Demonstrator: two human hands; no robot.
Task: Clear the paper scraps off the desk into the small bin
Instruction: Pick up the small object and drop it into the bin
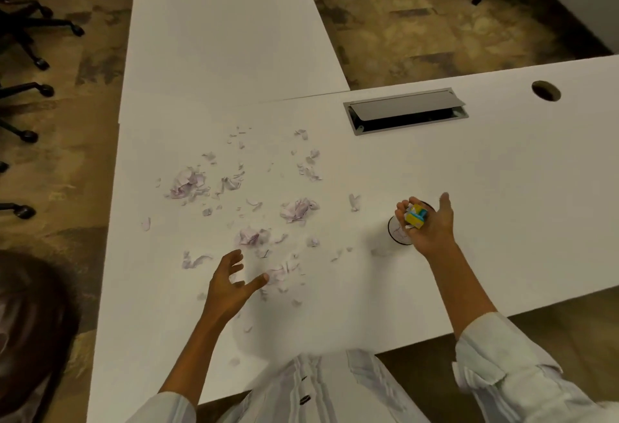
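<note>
- White table (502,161) is in front of you, and lots of torn paper scraps (248,208) lie on it, pale with a bit of purple.
- Most scraps are spread over the middle and left part of the table, in front of your left hand.
- Some are bigger crumpled lumps, like the crumpled lump (298,210) near the middle, and many are tiny bits.
- Your left hand (231,283) is just above the table, fingers spread and curled, open and holding nothing. It is right beside the nearest scraps.
- Your right hand (427,221) is palm up and cupped, with loose fingers around a small bundle (415,216) of yellow, blue and white paper bits.
- That hand is right over the small bin (397,233), a little white round cup with a dark rim. It stands on the table, to the right of the scraps.
- Part of the bin is hidden behind your right hand.
- One grey cable hatch (405,111) sits in the table farther back, with its lid tilted up.
- Office chairs (20,37) stand on the brown patterned floor to your left.
</note>
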